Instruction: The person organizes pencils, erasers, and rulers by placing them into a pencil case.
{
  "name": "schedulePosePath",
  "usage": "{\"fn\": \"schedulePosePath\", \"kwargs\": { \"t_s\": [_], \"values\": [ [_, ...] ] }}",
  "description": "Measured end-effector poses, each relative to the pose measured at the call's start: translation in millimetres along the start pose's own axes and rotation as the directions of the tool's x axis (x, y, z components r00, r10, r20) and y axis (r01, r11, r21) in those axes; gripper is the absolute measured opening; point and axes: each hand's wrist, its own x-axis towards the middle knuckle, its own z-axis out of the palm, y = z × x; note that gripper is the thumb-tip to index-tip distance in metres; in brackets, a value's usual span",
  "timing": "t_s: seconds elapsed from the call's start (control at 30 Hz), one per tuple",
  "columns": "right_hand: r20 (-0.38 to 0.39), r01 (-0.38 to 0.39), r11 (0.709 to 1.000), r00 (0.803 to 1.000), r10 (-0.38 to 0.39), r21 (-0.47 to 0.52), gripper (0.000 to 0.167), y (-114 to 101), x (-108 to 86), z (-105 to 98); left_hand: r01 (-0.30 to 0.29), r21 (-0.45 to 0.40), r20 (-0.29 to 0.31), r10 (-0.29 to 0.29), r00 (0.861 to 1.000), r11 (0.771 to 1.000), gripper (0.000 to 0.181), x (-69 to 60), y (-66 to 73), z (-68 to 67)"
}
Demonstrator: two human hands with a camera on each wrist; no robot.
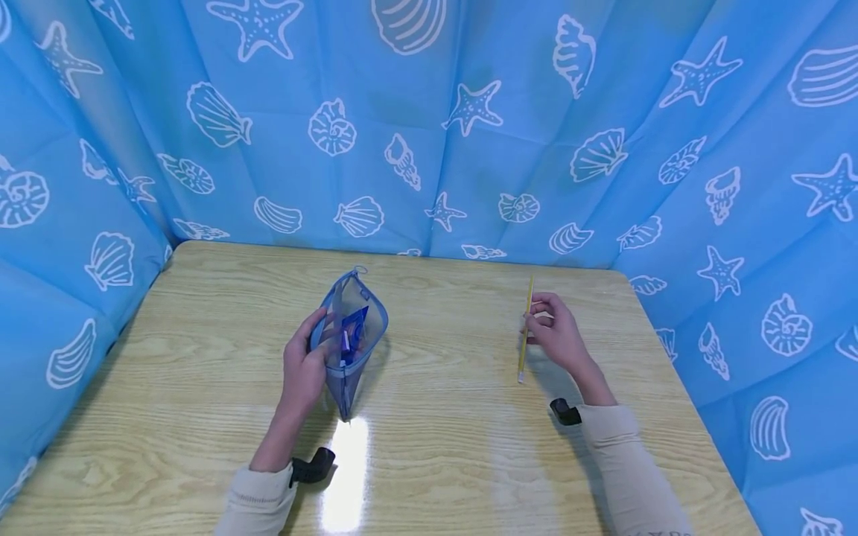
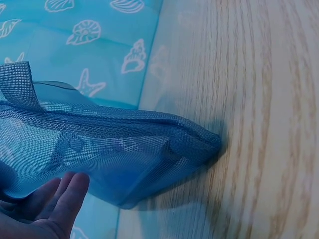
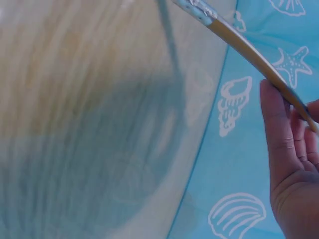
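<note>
On the left of the head view, my left hand (image 1: 306, 366) grips the near side of a blue mesh zip pouch (image 1: 353, 383). Its mouth gapes upward, and a dark blue packet (image 1: 353, 333) shows inside; what else it contains I cannot tell. In the left wrist view the mesh pouch (image 2: 114, 144) spreads across the frame, above the fingers (image 2: 70, 201). Over on the right, my right hand (image 1: 556, 333) pinches a yellow pencil (image 1: 527, 327) above the table, its metal-banded end toward me. The right wrist view shows the pencil (image 3: 254, 57) between thumb and fingers.
Both hands are over a light wooden table (image 1: 442, 417). A blue curtain (image 1: 429, 126) printed with white shells and starfish hangs behind it and along both sides. Dark wrist cameras (image 1: 313, 467) sit at the cuffs. Bright glare lies near the pouch.
</note>
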Motion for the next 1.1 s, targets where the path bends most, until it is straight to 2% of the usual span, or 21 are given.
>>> {"fn": "schedulePosePath", "kwargs": {
  "t_s": [0.3,0.67,1.1],
  "values": [
    [-0.020,0.060,0.998,0.998,-0.059,0.016,0.039,-5.8,-0.8,13.1,-0.003,0.004,0.000,0.003,1.000,1.000,0.063,1.1,-1.0,-1.8],
    [-0.011,0.106,0.993,0.994,-0.105,0.044,0.036,-8.5,-2.5,27.6,-0.001,-0.046,0.012,0.002,1.000,0.999,0.063,0.9,-1.7,-0.5],
    [0.025,0.143,0.981,0.989,-0.147,0.129,0.036,-19.4,3.0,66.6,-0.002,-0.044,0.007,0.003,1.000,0.999,0.063,-0.1,-2.6,-2.4]
  ]
}}
